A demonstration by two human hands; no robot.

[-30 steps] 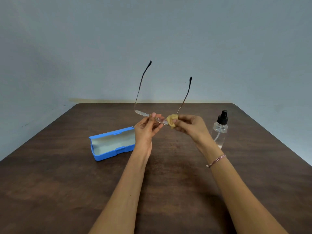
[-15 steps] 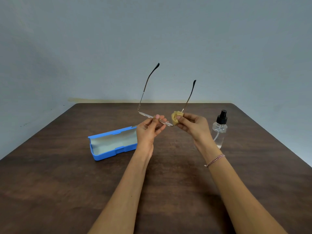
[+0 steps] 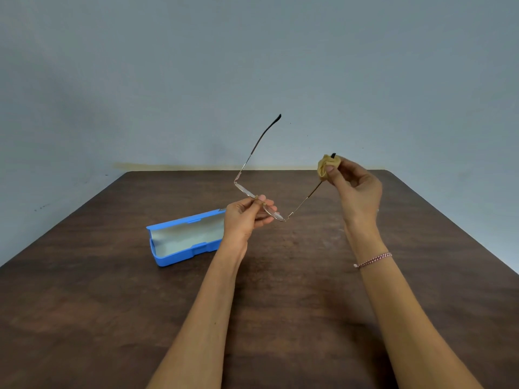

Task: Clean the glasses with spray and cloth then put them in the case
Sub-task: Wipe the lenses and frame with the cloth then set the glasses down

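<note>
Thin metal-framed glasses [image 3: 254, 153] are held up over the table with both arms unfolded and pointing up and away. My left hand [image 3: 247, 217] pinches the frame at the bridge between the lenses. My right hand [image 3: 355, 186] pinches a small yellow cloth [image 3: 325, 167] wrapped round the right arm near its black tip. The blue case [image 3: 179, 240] lies open on the table to the left, behind my left wrist. The spray bottle is hidden behind my right hand.
The dark wooden table [image 3: 280, 290] stretches to a pale wall at the back. Its left and right edges run diagonally toward me. A beaded bracelet [image 3: 372, 259] is on my right wrist.
My right hand slid the cloth from the lens hinge up along the right arm to its tip. The glasses turned a little to the right. The spray bottle is now covered by my right hand.
</note>
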